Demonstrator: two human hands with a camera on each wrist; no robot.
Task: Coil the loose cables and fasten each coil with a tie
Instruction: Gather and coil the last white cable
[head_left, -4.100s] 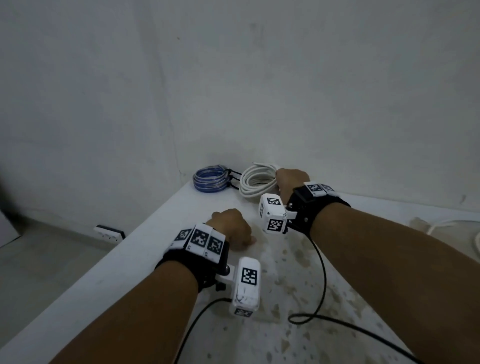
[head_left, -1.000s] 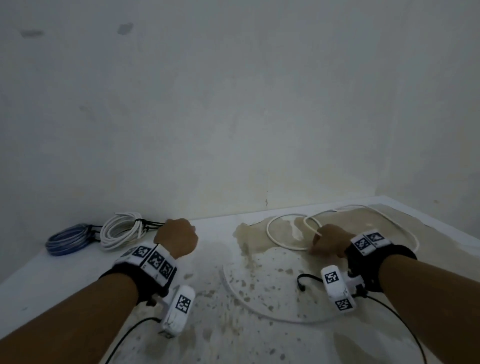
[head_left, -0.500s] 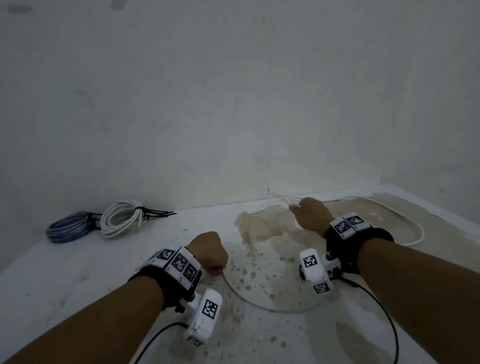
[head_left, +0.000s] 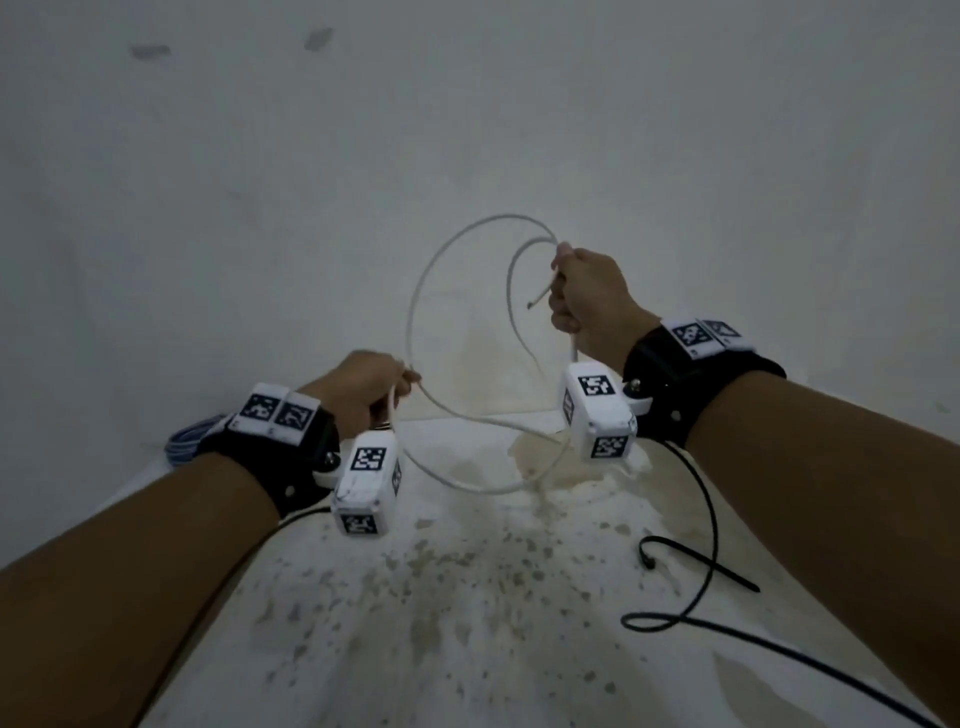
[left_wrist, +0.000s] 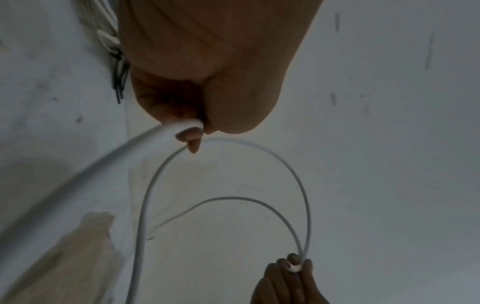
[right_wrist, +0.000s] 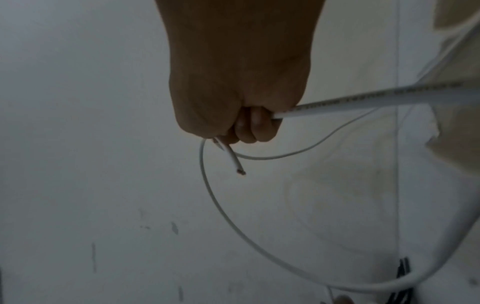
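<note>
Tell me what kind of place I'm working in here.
Probably a bare utility or unfinished room: a stained white work surface set into a corner of plain grey plaster walls, with a blue coiled cable at the back.

One loose white cable (head_left: 415, 312), one black tie (head_left: 696, 564), two hands.

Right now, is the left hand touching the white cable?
Touching. The left wrist view shows the left hand pinching the white cable at its fingertips.

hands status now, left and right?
Left hand: closed, gripping the white cable.
Right hand: closed, holding the same cable near its cut end.
</note>
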